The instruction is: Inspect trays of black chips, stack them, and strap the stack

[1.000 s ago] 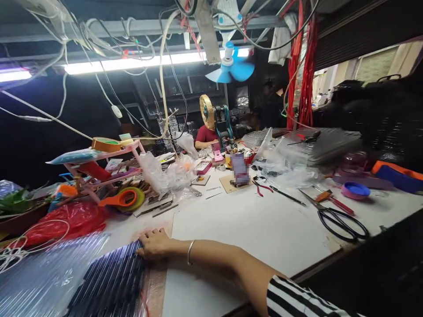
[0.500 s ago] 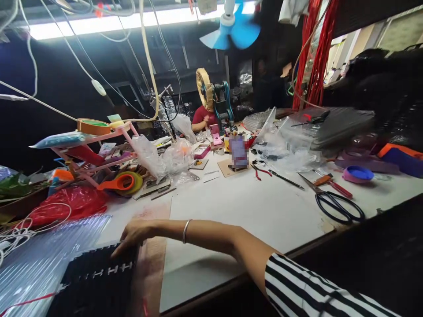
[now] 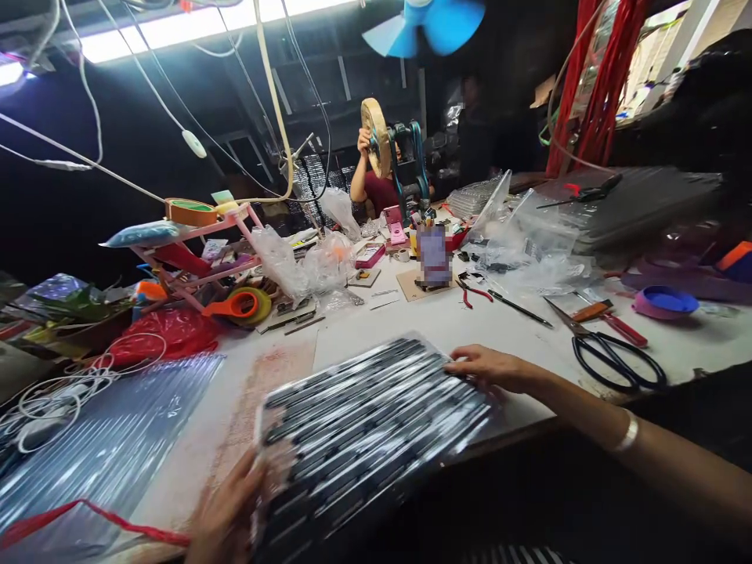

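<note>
You grasp a dark, shiny ribbed tray (image 3: 376, 415) between your hands, the left hand (image 3: 232, 501), blurred, closed on its left end and the right hand (image 3: 485, 366) pinching its far right corner. The tray lies partly above the white counter (image 3: 352, 325), its near side reaching past the counter's near edge; whether it touches the surface cannot be told. The step in hand looks to be positioning the tray, and the next move seems to call for an even grip that keeps the overhanging side supported. Open counter stretches just beyond your hands, as far as red-handled pliers (image 3: 467, 298). Room tightens beyond your right hand, where scissors (image 3: 580, 332) lie near the edge, and left of your left hand, where clear ribbed sheets (image 3: 135, 423) and a red ribbon (image 3: 117, 513) could snag.
</note>
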Demonstrator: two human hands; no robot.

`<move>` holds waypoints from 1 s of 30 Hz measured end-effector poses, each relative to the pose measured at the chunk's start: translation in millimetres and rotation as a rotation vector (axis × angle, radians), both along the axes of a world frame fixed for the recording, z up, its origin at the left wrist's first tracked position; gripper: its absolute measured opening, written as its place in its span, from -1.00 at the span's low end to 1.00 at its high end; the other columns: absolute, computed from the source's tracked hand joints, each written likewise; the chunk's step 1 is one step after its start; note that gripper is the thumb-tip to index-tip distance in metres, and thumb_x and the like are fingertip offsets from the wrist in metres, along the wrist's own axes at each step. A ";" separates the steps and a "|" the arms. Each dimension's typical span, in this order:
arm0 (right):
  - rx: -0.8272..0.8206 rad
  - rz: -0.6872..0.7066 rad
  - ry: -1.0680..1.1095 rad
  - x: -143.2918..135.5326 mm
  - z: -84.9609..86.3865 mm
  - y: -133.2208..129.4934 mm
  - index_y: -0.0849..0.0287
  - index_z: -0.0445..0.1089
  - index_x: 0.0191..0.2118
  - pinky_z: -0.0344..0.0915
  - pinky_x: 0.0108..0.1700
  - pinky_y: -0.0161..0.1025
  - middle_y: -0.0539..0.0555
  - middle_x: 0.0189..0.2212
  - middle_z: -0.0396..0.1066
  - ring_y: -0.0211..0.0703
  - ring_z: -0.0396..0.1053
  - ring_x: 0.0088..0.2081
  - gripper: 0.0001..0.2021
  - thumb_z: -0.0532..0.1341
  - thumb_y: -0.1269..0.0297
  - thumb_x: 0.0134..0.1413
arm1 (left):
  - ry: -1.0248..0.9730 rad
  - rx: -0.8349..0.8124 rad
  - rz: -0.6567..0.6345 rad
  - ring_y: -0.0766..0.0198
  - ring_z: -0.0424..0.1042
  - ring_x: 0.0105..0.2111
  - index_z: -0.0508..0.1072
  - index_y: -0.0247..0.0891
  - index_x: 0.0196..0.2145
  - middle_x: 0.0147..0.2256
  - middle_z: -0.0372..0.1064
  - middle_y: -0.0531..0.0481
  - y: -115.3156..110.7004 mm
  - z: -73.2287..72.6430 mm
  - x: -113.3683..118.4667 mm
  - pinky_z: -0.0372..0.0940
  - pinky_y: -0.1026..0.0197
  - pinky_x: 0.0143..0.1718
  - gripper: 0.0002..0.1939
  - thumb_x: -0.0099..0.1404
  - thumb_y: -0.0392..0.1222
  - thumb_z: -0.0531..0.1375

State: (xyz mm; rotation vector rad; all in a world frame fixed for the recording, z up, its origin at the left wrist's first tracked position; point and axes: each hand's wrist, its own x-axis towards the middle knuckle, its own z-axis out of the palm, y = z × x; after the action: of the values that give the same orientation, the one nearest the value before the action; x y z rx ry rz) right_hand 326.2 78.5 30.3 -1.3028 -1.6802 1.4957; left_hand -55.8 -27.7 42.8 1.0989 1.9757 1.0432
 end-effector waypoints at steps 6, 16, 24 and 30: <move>0.204 -0.336 -0.350 60.7 -27.6 -22.4 0.14 0.46 -0.28 0.23 -0.40 -0.20 0.08 -0.54 0.40 -0.03 0.38 -0.43 -0.56 0.19 -0.16 -0.08 | 0.398 -0.098 -0.351 0.04 0.47 -0.39 0.43 -0.25 0.01 -0.45 0.47 -0.09 74.9 -14.3 49.3 0.34 0.08 -0.37 -0.44 0.20 0.15 0.03; 0.815 -0.281 -0.745 67.0 -49.5 -67.2 0.18 0.12 0.22 0.25 -0.16 -0.02 0.22 -0.09 0.35 0.08 0.32 -0.15 -0.47 -0.12 -0.02 0.27 | 0.818 -0.006 -0.283 0.03 0.26 -0.01 0.29 -0.24 0.12 0.00 0.29 -0.20 31.5 -42.1 80.6 0.17 -0.04 -0.02 -0.56 0.37 -0.09 -0.09; 0.777 -0.250 -0.570 62.6 -60.7 -37.3 0.20 0.20 0.18 0.21 0.02 0.11 0.24 0.14 0.23 0.10 0.22 0.12 -0.58 -0.12 0.25 0.29 | 0.439 0.222 -0.205 0.13 0.28 0.06 0.42 -0.31 -0.03 0.02 0.32 -0.20 40.7 -50.4 86.4 0.15 0.01 0.12 -0.61 0.32 -0.06 0.01; 0.586 -0.388 -0.392 56.1 -48.9 -33.0 0.10 0.26 0.15 0.42 -0.21 -0.14 0.12 0.20 0.15 0.02 0.15 0.18 -0.57 0.04 0.13 0.21 | 0.308 0.280 -0.180 0.18 0.22 0.13 0.37 -0.32 0.03 0.09 0.28 -0.18 32.0 -40.7 96.2 0.09 0.04 0.19 -0.60 0.36 -0.08 -0.02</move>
State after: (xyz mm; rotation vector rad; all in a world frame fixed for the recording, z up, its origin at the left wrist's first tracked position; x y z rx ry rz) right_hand 382.4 45.5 -18.5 -1.5172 -1.7724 0.4877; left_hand 40.4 4.4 2.1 1.6419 1.9527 1.1303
